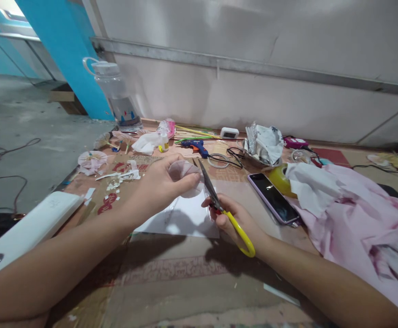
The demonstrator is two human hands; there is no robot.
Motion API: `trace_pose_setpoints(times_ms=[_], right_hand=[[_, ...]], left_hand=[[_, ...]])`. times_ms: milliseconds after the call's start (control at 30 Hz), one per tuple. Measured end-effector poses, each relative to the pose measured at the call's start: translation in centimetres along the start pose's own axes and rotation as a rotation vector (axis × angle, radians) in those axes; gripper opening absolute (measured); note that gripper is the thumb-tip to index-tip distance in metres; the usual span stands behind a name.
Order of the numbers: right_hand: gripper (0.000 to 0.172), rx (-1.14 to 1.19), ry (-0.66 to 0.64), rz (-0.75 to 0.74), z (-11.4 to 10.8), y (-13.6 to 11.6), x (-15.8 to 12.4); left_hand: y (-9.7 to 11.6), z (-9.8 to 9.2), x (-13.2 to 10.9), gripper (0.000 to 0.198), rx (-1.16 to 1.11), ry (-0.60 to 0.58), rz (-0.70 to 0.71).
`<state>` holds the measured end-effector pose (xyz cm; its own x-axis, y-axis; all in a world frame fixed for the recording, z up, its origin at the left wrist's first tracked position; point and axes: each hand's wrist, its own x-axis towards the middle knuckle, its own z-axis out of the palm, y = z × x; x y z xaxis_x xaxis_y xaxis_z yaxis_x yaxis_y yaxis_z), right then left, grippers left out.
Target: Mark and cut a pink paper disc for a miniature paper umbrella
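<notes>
From where I stand, the wall (185, 100) backs the counter (171, 296); pink cloth (356, 214) and a phone (273, 196) crowd the right side, and the roomiest stretch lies nearest the person, between the forearms. Over a white sheet (185, 223), the left hand (164, 182) has its fingers pinched on a sheer round piece (182, 170), tilted up. The right hand's (235, 217) fingers are wrapped round the yellow-handled scissors (239, 233), blades parted, long axis running away and leftward, tips just beside the piece. Red print (108, 203) marks the cardboard; I can't read it.
</notes>
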<state>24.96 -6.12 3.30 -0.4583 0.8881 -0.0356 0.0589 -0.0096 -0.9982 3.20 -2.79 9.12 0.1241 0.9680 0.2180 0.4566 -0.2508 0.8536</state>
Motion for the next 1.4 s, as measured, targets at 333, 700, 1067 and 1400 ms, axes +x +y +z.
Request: trace_pose_setpoints(times_ms=[333,700,1067,1400], right_hand=[[0.078,0.0,0.01,-0.012,-0.1,0.3,0.1],[0.073,0.005,0.048,-0.038,0.0,0.9,0.1],[0.073,0.011,-0.06,-0.12,-0.6,1.6,0.2],[0.071,-0.014,-0.041,-0.079,-0.4,0.9,0.1]], left_hand=[[-0.4,0.3,-0.1,0.03,-0.056,0.02,-0.019],[-0.7,0.3,0.0,0.03,-0.073,0.026,0.017],[-0.4,0.4,-0.1,0.031,-0.236,-0.074,-0.034],[-0.8,0.3,0.4,0.034,-0.287,-0.127,-0.092]])
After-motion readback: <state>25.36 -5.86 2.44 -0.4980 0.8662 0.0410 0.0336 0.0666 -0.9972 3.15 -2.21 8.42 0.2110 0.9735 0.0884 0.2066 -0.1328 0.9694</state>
